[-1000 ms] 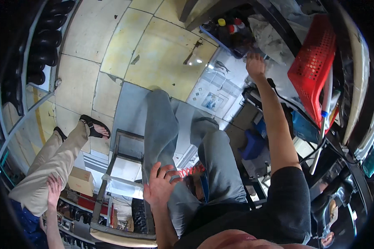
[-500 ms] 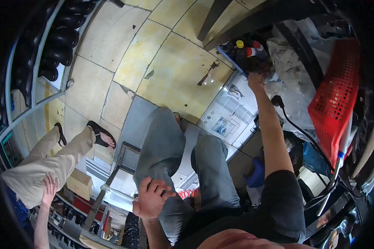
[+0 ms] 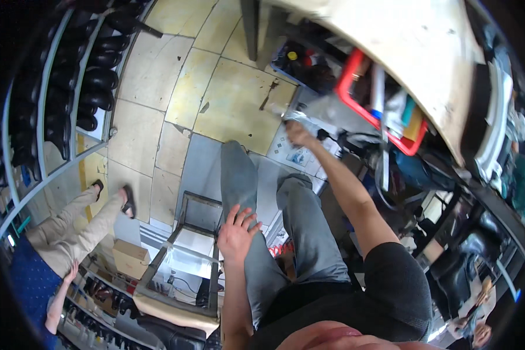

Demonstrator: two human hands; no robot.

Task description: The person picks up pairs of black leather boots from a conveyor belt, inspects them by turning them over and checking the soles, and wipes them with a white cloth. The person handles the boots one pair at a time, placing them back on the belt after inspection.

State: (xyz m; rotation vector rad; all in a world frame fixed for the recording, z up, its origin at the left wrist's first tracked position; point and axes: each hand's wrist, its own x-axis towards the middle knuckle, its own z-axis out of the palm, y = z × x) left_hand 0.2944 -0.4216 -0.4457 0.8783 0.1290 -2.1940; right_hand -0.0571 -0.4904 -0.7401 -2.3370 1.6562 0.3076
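1. The right hand (image 3: 299,135) is reached out ahead, its fingers curled and smeared by motion. A pale blur (image 3: 278,109) shows just past the fingertips, too unclear to name; whether the fingers are clamped on it or apart, I cannot tell. It lies, in view, over the border of the yellowish floor (image 3: 233,99) and the patterned tiles (image 3: 282,147).

2. The left hand (image 3: 235,240) is bare and holds nothing, fingers spread apart. It appears in front of the left leg of the grey trousers (image 3: 239,181); contact with the cloth cannot be made out.

3. A red coil (image 3: 282,250) shows between the legs.

4. Beyond the right hand, a blue-rimmed crate (image 3: 285,74) holds dark items and a bottle with a yellow cap (image 3: 292,56). It is near a dark leg (image 3: 249,29) of the surface (image 3: 402,29).

5. Right of the crate, by the surface's edge, a red basket (image 3: 346,83) holds a white roll (image 3: 377,87) and other items.

6. Left of the trousers is a dark metal frame (image 3: 201,199), with a carton (image 3: 130,259) farther left.

7. At the far left, a co-worker in beige trousers (image 3: 93,230), a dark blue top (image 3: 32,286) and black sandals (image 3: 128,202) has one hand (image 3: 72,273) by the hip.

8. Above the co-worker in view, a rack (image 3: 79,87) carries rows of glossy black items (image 3: 98,96).
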